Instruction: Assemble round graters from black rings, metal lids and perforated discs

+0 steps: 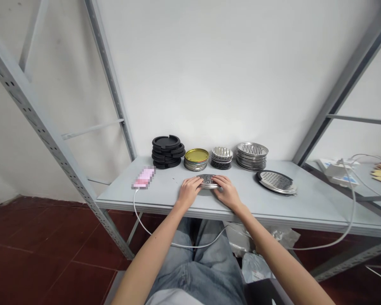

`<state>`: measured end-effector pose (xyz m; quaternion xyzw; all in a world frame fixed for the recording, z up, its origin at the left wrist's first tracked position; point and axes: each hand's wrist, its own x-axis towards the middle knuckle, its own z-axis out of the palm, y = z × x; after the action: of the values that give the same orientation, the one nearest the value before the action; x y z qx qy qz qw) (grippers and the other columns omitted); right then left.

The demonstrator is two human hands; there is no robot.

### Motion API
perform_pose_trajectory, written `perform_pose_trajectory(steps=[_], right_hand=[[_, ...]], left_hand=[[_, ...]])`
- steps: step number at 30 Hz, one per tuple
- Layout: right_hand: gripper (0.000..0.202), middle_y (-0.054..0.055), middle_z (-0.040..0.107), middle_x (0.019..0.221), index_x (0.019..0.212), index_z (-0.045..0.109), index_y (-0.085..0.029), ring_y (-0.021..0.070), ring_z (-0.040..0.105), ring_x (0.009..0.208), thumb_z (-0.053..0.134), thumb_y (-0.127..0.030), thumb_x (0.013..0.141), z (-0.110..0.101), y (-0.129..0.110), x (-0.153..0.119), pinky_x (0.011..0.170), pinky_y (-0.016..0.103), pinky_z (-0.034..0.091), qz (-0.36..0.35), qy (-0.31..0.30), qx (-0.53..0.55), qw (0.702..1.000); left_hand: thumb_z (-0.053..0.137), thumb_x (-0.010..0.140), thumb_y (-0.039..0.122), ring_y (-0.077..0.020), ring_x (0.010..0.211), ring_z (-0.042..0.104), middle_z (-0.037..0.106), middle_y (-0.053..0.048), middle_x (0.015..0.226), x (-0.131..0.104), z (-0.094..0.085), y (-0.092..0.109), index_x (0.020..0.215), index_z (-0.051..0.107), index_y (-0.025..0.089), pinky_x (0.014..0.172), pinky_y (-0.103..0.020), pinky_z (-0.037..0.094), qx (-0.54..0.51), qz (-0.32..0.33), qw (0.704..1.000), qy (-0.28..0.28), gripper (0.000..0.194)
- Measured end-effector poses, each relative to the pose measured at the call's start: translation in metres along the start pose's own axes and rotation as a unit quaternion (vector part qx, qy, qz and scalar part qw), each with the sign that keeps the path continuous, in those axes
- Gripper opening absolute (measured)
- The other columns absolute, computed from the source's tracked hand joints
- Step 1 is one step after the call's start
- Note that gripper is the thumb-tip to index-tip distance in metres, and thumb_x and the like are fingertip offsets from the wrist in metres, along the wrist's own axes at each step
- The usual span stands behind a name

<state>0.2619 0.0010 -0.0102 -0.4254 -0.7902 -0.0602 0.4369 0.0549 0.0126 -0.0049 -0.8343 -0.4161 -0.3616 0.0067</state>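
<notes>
A round metal disc with rows of holes [207, 181], much like a grater plate, lies on the grey table [165, 194] near its front edge. My left hand [189, 189] grips its left side, fingertips resting on the rim and top. On the opposite side my right hand [226, 190] holds the rim, fingers over the upper face. Both hands hide parts of the edge. Just behind stand a stack of gold-topped round lids [197, 155] and a pile of small ridged metal discs [222, 153].
A stack of black rings [167, 146] stands back left, larger perforated metal discs [252, 151] back right. One disc with a black rim piece [277, 181] lies at right. A pixelated pink phone [144, 178] has a white cable [190, 246] hanging across my lap. Metal shelf posts [109, 67] flank the table.
</notes>
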Motion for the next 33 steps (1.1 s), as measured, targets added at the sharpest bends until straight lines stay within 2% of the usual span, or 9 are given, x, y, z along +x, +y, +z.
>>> perform_pose_trajectory(steps=[4, 8, 18, 24, 29, 33], right_hand=[[0.036, 0.011, 0.064, 0.12, 0.121, 0.063, -0.02, 0.0252, 0.057, 0.113, 0.056, -0.026, 0.086, -0.001, -0.003, 0.0, 0.099, 0.045, 0.048, -0.03, -0.005, -0.005, 1.0], [0.033, 0.01, 0.066, 0.118, 0.122, 0.063, -0.021, 0.0243, 0.059, 0.11, 0.052, -0.029, 0.091, 0.001, -0.001, -0.001, 0.096, 0.044, 0.05, -0.029, -0.019, -0.011, 0.999], [0.032, 0.01, 0.067, 0.118, 0.12, 0.065, -0.021, 0.025, 0.061, 0.111, 0.052, -0.03, 0.092, 0.0, 0.001, -0.002, 0.098, 0.045, 0.049, -0.013, -0.005, -0.001, 1.0], [0.031, 0.009, 0.068, 0.117, 0.117, 0.066, -0.021, 0.025, 0.061, 0.11, 0.054, -0.028, 0.089, 0.003, 0.008, -0.002, 0.099, 0.046, 0.046, 0.005, 0.002, -0.029, 1.0], [0.03, 0.012, 0.068, 0.116, 0.109, 0.067, -0.017, 0.0273, 0.06, 0.108, 0.052, -0.018, 0.083, 0.007, 0.013, -0.002, 0.102, 0.05, 0.037, 0.076, 0.007, -0.125, 0.989], [0.031, 0.015, 0.068, 0.11, 0.104, 0.066, -0.014, 0.0297, 0.06, 0.103, 0.048, -0.013, 0.079, 0.01, 0.018, -0.007, 0.099, 0.051, 0.035, 0.152, 0.029, -0.181, 0.971]], left_hand=[[0.062, 0.087, 0.017, -0.0234, 0.12, 0.055, 0.064, -0.006, 0.126, -0.002, 0.0, 0.0, 0.122, 0.061, 0.024, 0.099, -0.041, 0.043, 0.033, -0.02, 0.999, 0.004, 0.036], [0.063, 0.086, 0.016, -0.0239, 0.12, 0.055, 0.063, -0.006, 0.127, -0.002, 0.0, 0.0, 0.122, 0.062, 0.024, 0.099, -0.041, 0.043, 0.04, -0.019, 0.999, 0.002, 0.037], [0.067, 0.083, 0.018, -0.0237, 0.116, 0.057, 0.066, -0.007, 0.122, 0.001, 0.006, -0.005, 0.12, 0.063, 0.021, 0.1, -0.042, 0.044, -0.009, -0.016, 0.999, 0.033, 0.037], [0.063, 0.086, 0.023, -0.0253, 0.124, 0.053, 0.059, -0.012, 0.131, 0.002, 0.008, -0.005, 0.124, 0.059, 0.019, 0.104, -0.045, 0.044, -0.023, -0.008, 0.999, 0.045, 0.039], [0.059, 0.086, 0.022, -0.0273, 0.124, 0.052, 0.058, -0.015, 0.13, 0.001, 0.009, -0.005, 0.127, 0.056, 0.014, 0.104, -0.046, 0.044, 0.006, -0.025, 0.999, 0.041, 0.042], [0.059, 0.084, 0.021, -0.0276, 0.118, 0.056, 0.061, -0.015, 0.124, -0.002, 0.012, -0.004, 0.114, 0.063, 0.015, 0.101, -0.046, 0.046, 0.024, -0.032, 0.999, 0.013, 0.031]])
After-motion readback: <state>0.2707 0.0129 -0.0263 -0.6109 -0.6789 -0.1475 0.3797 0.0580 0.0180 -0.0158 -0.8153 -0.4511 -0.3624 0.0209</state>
